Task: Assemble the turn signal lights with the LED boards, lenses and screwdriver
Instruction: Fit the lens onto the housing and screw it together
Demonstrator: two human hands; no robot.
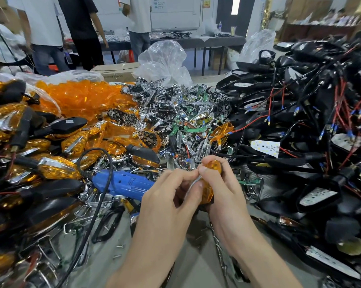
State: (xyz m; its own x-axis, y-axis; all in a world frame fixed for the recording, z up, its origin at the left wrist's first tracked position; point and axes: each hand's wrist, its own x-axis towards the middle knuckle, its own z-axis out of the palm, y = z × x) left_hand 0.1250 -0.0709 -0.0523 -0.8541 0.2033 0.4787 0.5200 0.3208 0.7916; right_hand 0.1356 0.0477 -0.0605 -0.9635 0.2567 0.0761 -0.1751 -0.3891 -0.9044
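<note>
No writing can be read: the print on the cardboard box (117, 72) at 12 o'clock is blurred, and so is the white sticker (69, 121) on a black housing at 9 o'clock.

At 6 o'clock two hands meet over one amber lens (209, 193); the right hand (225, 190) has its fingers and thumb curled round it, gripping it; the left hand (167, 196) pinches a silvery strip (193, 183) at the lens's edge between thumb and fingertips.

One blue electric screwdriver (121, 182) lies just beside the left hand at 9 o'clock, its black cord (105, 163) looping over it.

The heaps are too many to count: finished amber lights (30, 152) at 9 o'clock; loose amber lenses in a clear bag (82, 96) at 10 o'clock; chrome reflectors (175, 113) at 12 o'clock; black housings with red and black wires (300, 100) from 1 to 4 o'clock; one white LED board (265, 147) lies plain at 2 o'clock.

Three people (80, 28) stand well apart at 11 o'clock, by a long table (196, 41).
</note>
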